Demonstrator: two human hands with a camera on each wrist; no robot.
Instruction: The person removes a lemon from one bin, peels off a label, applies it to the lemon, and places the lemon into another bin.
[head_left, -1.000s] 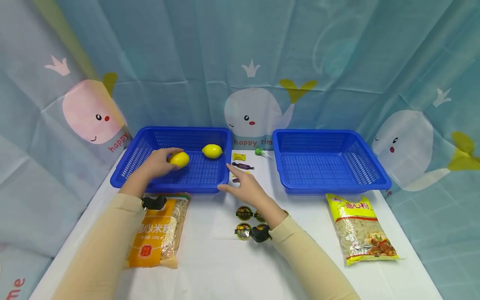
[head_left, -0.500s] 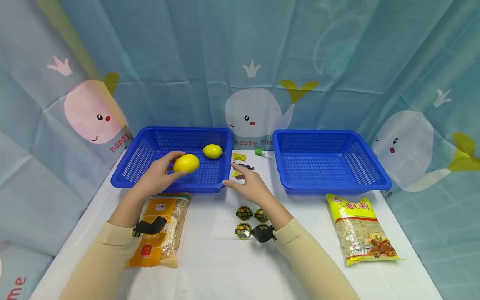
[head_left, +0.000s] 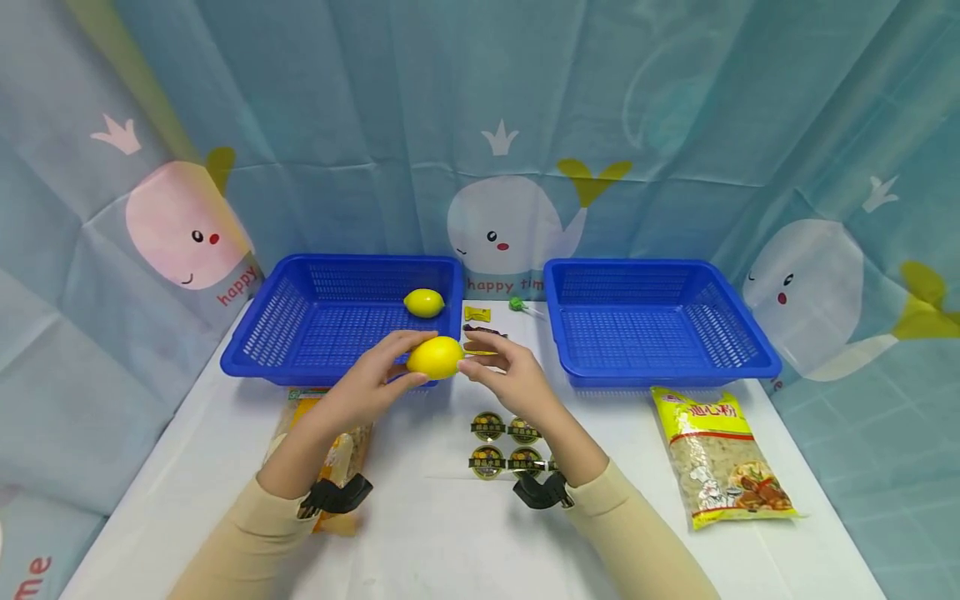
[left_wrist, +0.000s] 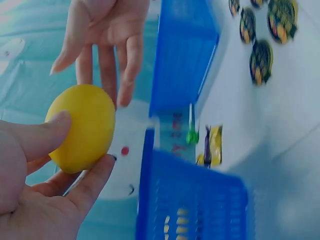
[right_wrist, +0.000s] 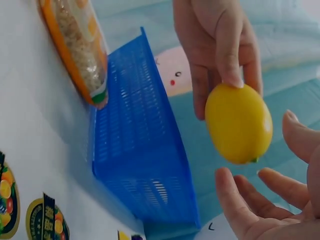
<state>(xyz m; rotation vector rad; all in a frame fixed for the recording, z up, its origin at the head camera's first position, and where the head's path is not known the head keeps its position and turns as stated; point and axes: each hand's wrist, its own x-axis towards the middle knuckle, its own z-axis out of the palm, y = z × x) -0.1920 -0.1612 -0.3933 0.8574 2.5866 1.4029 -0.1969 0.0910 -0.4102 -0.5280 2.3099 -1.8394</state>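
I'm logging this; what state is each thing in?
Held lemon, whole, raised
Left hand, gripping it
Right hand, empty, beside it
Other lemon, in left basket
Left basket, upright
Right basket, upright
Yellow macaroni bag, lying flat
Orange pasta bag, lying flat
Candies, wrapped
Lollipop, lying
Stickers, flat

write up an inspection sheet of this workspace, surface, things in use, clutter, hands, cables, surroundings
Surface: white table
Job's things: one lemon held aloft; second lemon inside the left basket, near its right wall; right basket stands apart
Clutter: lollipop and wrapped candies between the baskets; stickers nearer the person; orange bag before the left basket, yellow bag before the right
Hands: left hand grips the held lemon; right hand open beside it, apparently not touching
Cables: nothing seen
Surroundings: blue curtain with whale prints
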